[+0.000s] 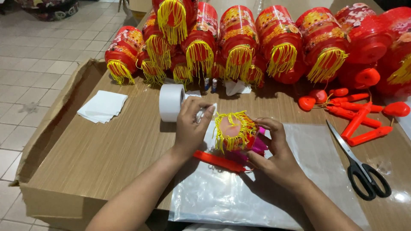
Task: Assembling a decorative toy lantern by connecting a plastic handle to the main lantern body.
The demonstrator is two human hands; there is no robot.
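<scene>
Two bare hands work on a small lantern above a clear plastic sheet near the table's front edge.

The right hand (276,149) cups the pink lantern (237,133) with yellow fringe, fingers closed around it; the left hand (192,124) pinches a white scrap beside its rim. A steady grip below the fringe would avoid tangling. An open cardboard box (51,124) hugs the table's left edge, its contents hidden. Scissors (361,164) lie right.
</scene>
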